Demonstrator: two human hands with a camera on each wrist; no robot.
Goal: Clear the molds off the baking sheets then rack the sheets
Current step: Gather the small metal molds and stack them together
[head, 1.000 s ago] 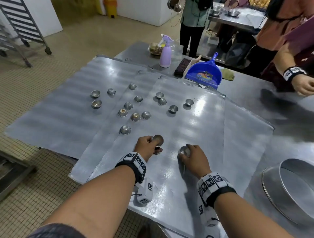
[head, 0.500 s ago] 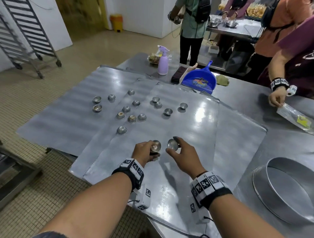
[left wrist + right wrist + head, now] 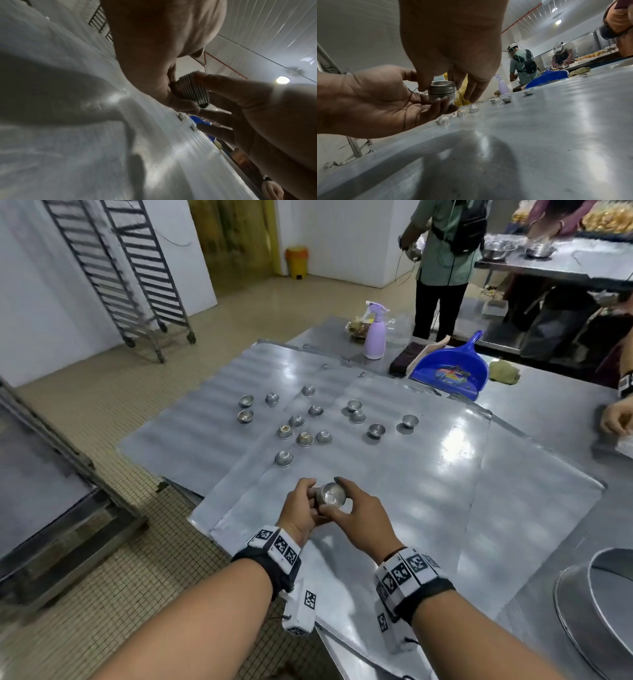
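Head view shows your left hand (image 3: 301, 508) cradling a nested stack of molds (image 3: 330, 494), your right hand (image 3: 363, 518) pinching the top one, above the near baking sheet (image 3: 428, 491). Loose molds (image 3: 283, 457) lie scattered beyond, some holding crumbs. Only your wrist views reveal the stack's ribbed rims. How many are nested is unclear.

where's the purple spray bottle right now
In the head view the purple spray bottle stands upright at the table's far edge, beyond the baking sheets, left of the blue dustpan.
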